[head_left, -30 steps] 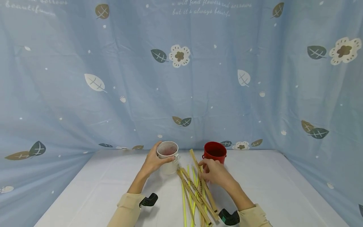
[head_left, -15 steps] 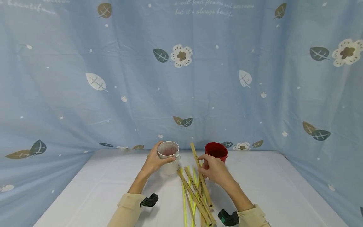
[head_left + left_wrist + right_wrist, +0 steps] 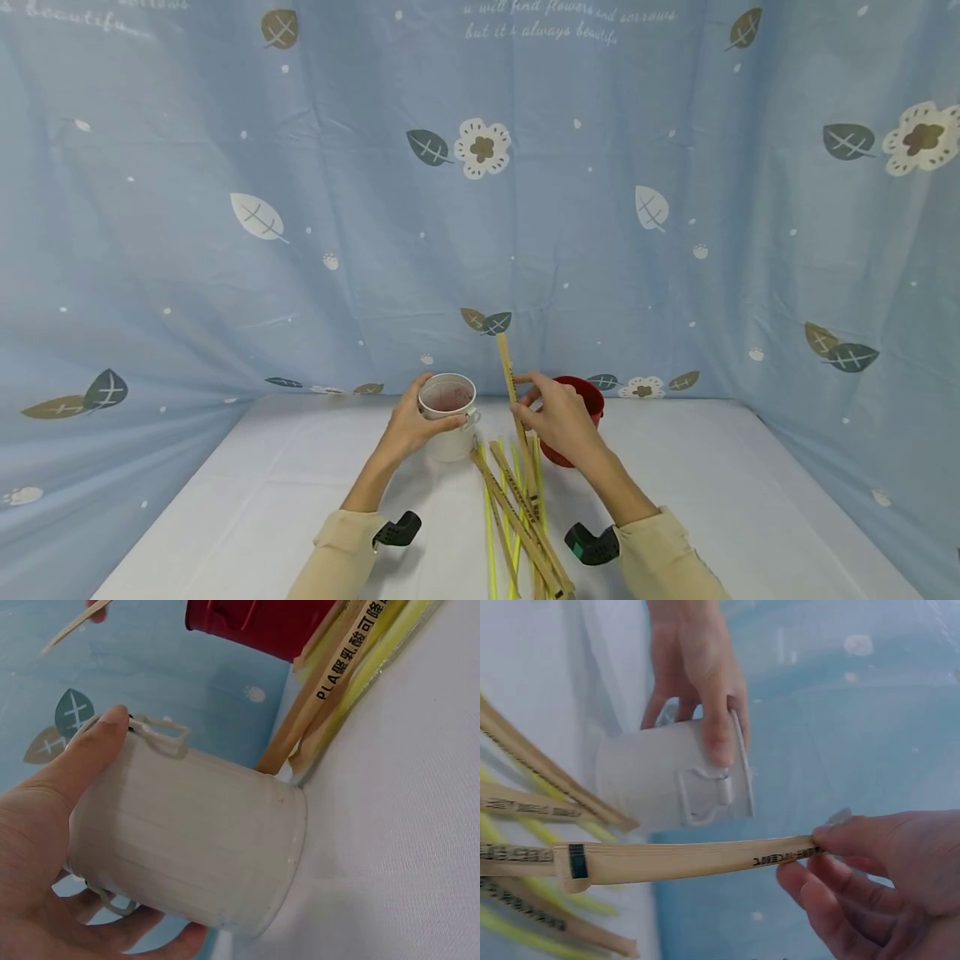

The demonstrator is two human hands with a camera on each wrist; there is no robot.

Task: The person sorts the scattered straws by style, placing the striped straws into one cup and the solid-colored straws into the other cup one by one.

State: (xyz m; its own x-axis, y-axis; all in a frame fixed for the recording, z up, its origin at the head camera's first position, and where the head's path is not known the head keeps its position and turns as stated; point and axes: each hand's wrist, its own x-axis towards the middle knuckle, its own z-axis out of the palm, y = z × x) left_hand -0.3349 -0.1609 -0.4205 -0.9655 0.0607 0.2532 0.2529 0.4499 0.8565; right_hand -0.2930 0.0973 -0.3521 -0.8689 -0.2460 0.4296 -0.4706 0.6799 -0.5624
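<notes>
My left hand (image 3: 408,435) grips a white metal bucket (image 3: 450,447) near its rim, with the thumb on the near side by a small handle. The bucket stands upright on the table. My right hand (image 3: 564,423) pinches a paper-wrapped straw (image 3: 705,862) near its upper part, between thumb and fingertips. This straw stands raised and steep, its lower end above a pile of others. The pile holds several brown paper-wrapped straws (image 3: 518,525) and yellow ones (image 3: 491,542). Behind the right hand is a red bucket (image 3: 277,630), partly hidden by it in the head view.
A white cloth (image 3: 285,483) covers the table. At its far edge hangs a blue curtain (image 3: 375,250) printed with leaves and flowers. The straw pile lies between the two forearms, right of the white bucket and in front of the red one.
My right hand has lifted the paper-wrapped straw up from the pile and moved slightly left; the straw has become steeper. The left hand keeps its hold on the white bucket.
</notes>
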